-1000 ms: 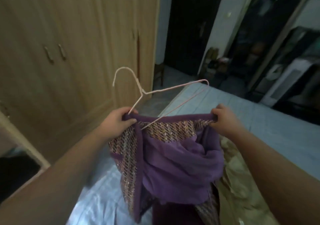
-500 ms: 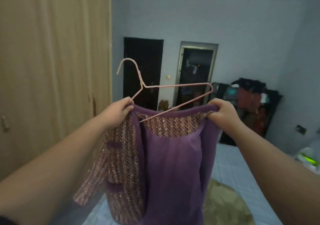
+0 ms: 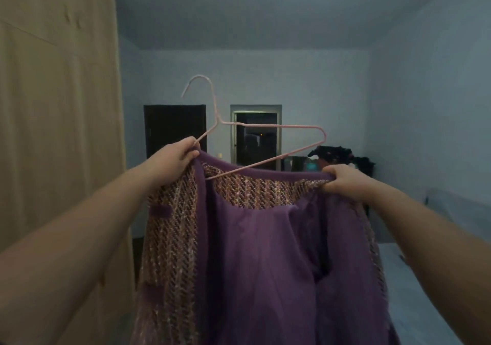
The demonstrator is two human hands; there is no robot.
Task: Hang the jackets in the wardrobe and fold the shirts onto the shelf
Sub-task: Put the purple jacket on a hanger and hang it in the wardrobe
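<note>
A purple tweed jacket [image 3: 255,251] with plain purple lining hangs open in front of me, stretched by its neckline between both hands. My left hand [image 3: 174,162] grips the left end of the collar together with one arm of a thin pink wire hanger [image 3: 268,125]. The hanger's left arm sits inside the jacket; its hook points up and its right arm sticks out above the collar. My right hand [image 3: 345,181] grips the right end of the neckline. The wooden wardrobe [image 3: 58,132] stands on my left with its doors closed.
A bed with a light sheet [image 3: 430,305] lies low on the right. Across the room are a dark door [image 3: 175,129], a second doorway [image 3: 256,135], and a rack piled with dark clothes [image 3: 342,158].
I have lifted the jacket and hanger from above the bed to chest height, and my view has risen from the bed to the far wall. The jacket now hangs full length.
</note>
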